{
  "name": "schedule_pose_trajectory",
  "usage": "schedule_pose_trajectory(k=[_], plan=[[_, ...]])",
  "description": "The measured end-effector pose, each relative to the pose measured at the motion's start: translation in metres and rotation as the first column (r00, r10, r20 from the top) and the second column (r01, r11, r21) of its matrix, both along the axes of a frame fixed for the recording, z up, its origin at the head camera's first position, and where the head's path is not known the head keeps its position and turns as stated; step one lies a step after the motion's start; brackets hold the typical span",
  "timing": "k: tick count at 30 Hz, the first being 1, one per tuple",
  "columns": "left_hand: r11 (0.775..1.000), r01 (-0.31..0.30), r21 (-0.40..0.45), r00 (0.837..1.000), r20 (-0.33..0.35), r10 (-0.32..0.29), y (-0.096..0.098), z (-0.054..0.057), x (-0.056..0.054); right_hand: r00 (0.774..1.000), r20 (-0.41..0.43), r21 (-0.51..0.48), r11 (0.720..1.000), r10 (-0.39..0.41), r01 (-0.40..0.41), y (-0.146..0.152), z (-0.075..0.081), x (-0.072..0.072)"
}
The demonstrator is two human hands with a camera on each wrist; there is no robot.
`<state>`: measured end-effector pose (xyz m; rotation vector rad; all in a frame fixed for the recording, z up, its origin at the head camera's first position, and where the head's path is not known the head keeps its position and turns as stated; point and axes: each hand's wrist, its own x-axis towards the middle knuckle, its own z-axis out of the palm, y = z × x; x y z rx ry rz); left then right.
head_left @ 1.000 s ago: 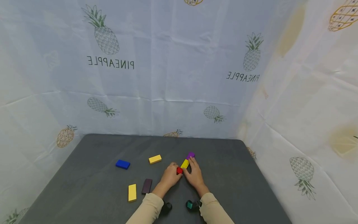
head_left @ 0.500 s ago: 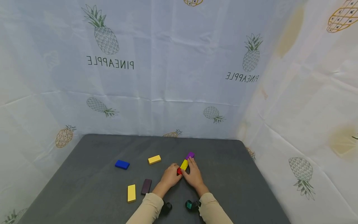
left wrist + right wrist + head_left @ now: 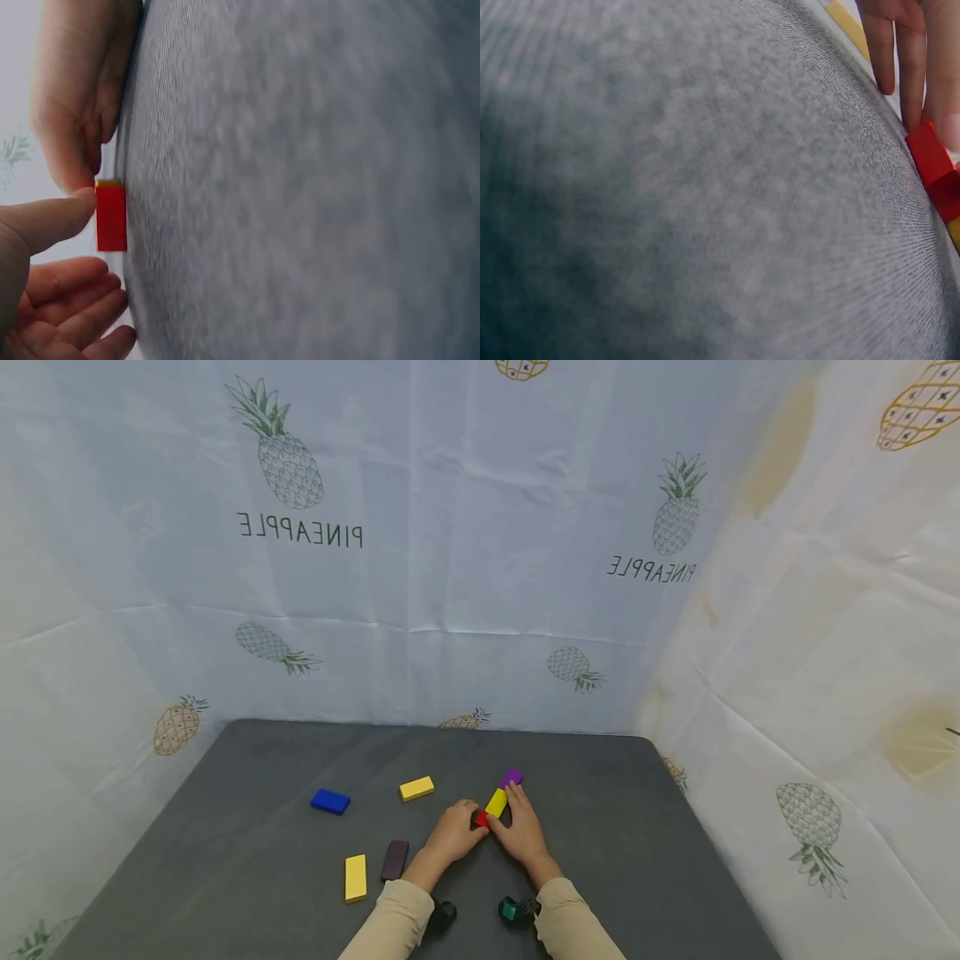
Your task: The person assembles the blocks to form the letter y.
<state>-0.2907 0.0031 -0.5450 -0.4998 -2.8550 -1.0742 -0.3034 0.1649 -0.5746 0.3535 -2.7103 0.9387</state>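
Observation:
A row of small rectangular blocks slants across the table in the head view: a red block [image 3: 483, 819], a bright yellow block [image 3: 496, 802] and a purple block [image 3: 512, 777] at the far end. My left hand [image 3: 454, 832] is around the red block's near end. In the left wrist view its thumb rests at the edge of the red block [image 3: 111, 217], while the loosely bent fingers stand slightly apart from it. My right hand [image 3: 521, 828] lies along the right side of the row, fingers extended by the yellow and purple blocks, thumb at the red-yellow joint.
Left of the hands lie a blue block [image 3: 330, 802], a pale yellow block [image 3: 416, 788], another pale yellow block [image 3: 356, 878] and a dark brown block [image 3: 394, 861]. The grey table [image 3: 637, 860] ends at a pineapple-print curtain [image 3: 480, 568]. Black wrist devices [image 3: 517, 910] sit below the sleeves.
The red block has shifted slightly against the yellow block's end, and a small gap has opened between it and my left fingers. My right hand has hardly moved.

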Motion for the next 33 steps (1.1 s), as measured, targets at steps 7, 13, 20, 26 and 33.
schedule_pose_trajectory(k=[7, 13, 20, 26, 33], plan=[[0.999, 0.003, 0.033, 0.999, 0.041, -0.004, -0.009, 0.002, 0.002, 1.0, -0.001, -0.018, 1.0, 0.001, -0.001, 0.0, 0.001, 0.001], [0.999, -0.003, 0.032, 0.999, 0.051, 0.002, -0.017, 0.003, 0.003, 1.0, 0.029, -0.006, 1.0, -0.004, 0.005, 0.0, 0.002, 0.002], [1.0, -0.019, 0.016, 0.998, 0.057, 0.018, -0.027, 0.007, 0.001, 0.999, 0.044, -0.006, 1.0, -0.001, 0.001, 0.0, 0.004, 0.003], [1.0, -0.018, 0.0, 0.999, 0.042, 0.018, -0.034, 0.01, -0.004, 0.999, 0.041, -0.007, 1.0, -0.004, 0.004, 0.002, 0.003, 0.001], [0.999, -0.031, -0.036, 0.999, 0.034, 0.032, -0.045, 0.018, -0.015, 0.999, 0.039, -0.01, 1.0, -0.004, 0.004, 0.002, -0.001, 0.0]])
